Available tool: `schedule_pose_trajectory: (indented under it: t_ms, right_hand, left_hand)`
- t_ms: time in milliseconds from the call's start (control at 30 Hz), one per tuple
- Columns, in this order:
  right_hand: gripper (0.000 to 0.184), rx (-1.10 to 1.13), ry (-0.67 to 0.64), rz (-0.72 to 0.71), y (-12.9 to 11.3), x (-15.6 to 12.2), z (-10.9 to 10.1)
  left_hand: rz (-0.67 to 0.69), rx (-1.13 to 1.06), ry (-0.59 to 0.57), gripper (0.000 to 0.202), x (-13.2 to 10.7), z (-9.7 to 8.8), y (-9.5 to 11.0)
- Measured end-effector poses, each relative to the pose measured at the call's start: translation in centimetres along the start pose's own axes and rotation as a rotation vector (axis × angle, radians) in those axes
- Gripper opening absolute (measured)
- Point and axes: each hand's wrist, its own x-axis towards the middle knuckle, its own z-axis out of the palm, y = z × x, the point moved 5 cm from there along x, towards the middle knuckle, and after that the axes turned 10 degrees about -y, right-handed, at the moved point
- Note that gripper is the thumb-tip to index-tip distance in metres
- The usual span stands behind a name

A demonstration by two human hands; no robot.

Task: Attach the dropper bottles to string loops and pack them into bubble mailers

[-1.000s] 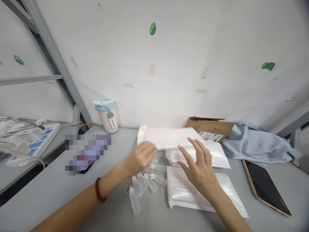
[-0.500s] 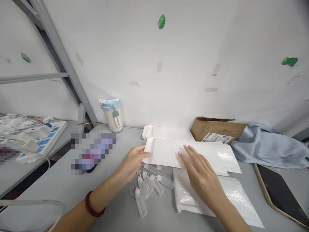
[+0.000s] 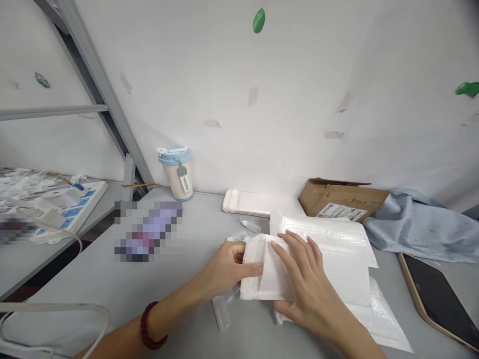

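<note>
A white bubble mailer (image 3: 275,271) is held at a slant above the table, its flap end to the left. My left hand (image 3: 228,267) pinches that end, thumb on top and fingers behind. My right hand (image 3: 307,279) lies across the mailer's middle, fingers over its face and thumb at the lower edge, gripping it. Another white mailer (image 3: 325,229) lies behind the right hand, and a further mailer (image 3: 389,319) shows beneath. Small clear plastic bottles (image 3: 222,313) are partly hidden below the left hand; one bottle (image 3: 250,225) shows beyond it.
A stack of white mailers (image 3: 250,202) rests by the wall. A lidded cup (image 3: 177,174) stands at back left, near a blurred purple item (image 3: 153,232). A cardboard box (image 3: 337,197), blue cloth (image 3: 422,227) and phone (image 3: 441,299) are rightward; a power strip (image 3: 78,209) lies far left.
The held mailer has come nearer and lower, now covering most of the bottles. My right hand has gone from resting flat on it to gripping it across. The view has shifted slightly.
</note>
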Motion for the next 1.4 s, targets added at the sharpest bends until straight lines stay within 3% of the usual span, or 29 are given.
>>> schedule_pose_trajectory:
  t_ms: [133, 233, 367, 433, 500, 567, 700, 1033, 1233, 1300, 1400]
  right_hand:
    - [0.067, -0.024, 0.057, -0.018, 0.4, -0.2, -0.6]
    - [0.056, -0.018, 0.042, -0.005, 2.1, -0.6, -0.9]
    - [0.048, 0.032, 0.044, 0.132, 5.4, -1.3, -1.0]
    - [0.048, 0.053, 0.03, 0.187, 6.3, -1.5, -0.8]
    - [0.049, 0.057, 0.022, 0.205, 6.4, -1.4, -0.7]
    - [0.049, 0.052, 0.016, 0.206, 6.2, -1.3, -0.6]
    - [0.049, 0.05, 0.01, 0.233, 6.1, -1.2, -0.3]
    - [0.047, 0.065, -0.005, 0.289, 6.3, -1.2, 0.0]
    - [0.047, 0.06, 0.01, 0.285, 6.6, -1.4, 0.1]
    - [0.047, 0.049, 0.018, 0.286, 6.8, -1.4, 0.2]
    - [0.048, 0.032, 0.014, 0.269, 6.5, -1.3, 0.4]
  left_hand:
    - [0.019, 0.076, 0.069, 0.021, 0.0, -0.4, 0.0]
    - [0.012, 0.2, 0.128, 0.025, 0.0, -0.9, 0.1]
    - [0.064, 0.616, 0.364, 0.036, 0.0, -3.3, 1.1]
    - [0.152, 0.861, 0.475, 0.029, 0.3, -4.9, 1.9]
    - [0.212, 0.986, 0.46, 0.024, 1.1, -6.1, 2.1]
    - [0.271, 1.052, 0.357, 0.028, 2.3, -6.9, 2.1]
    - [0.263, 1.057, 0.221, 0.033, 4.2, -7.6, 1.3]
    - [0.177, 1.014, 0.284, 0.018, 4.2, -8.3, 0.5]
    - [0.132, 0.94, 0.386, 0.021, 1.4, -8.6, 2.7]
    - [0.113, 0.722, 0.406, 0.021, 0.2, -8.7, 3.8]
    - [0.14, 0.63, 0.404, 0.017, -1.1, -7.7, 5.1]
